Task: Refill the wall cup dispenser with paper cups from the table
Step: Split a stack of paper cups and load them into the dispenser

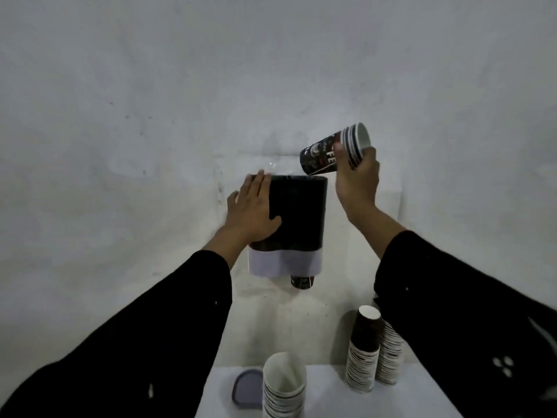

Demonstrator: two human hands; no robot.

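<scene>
A wall cup dispenser (298, 212) with a dark body and a white base hangs on the wall at centre. One cup's bottom (302, 282) pokes out under it. My left hand (253, 211) lies flat against the dispenser's left side, fingers straight. My right hand (357, 176) grips a short stack of dark printed paper cups (328, 152), tilted with the bottom end just above the dispenser's open top at its right edge. The stack's rims point up and to the right.
On the white table (331, 396) below stand an upright stack of cups (283, 384) with its mouth up, two upside-down stacks (363, 354) at the right, and a grey lid (248, 387) lying flat at the left. The bare wall surrounds the dispenser.
</scene>
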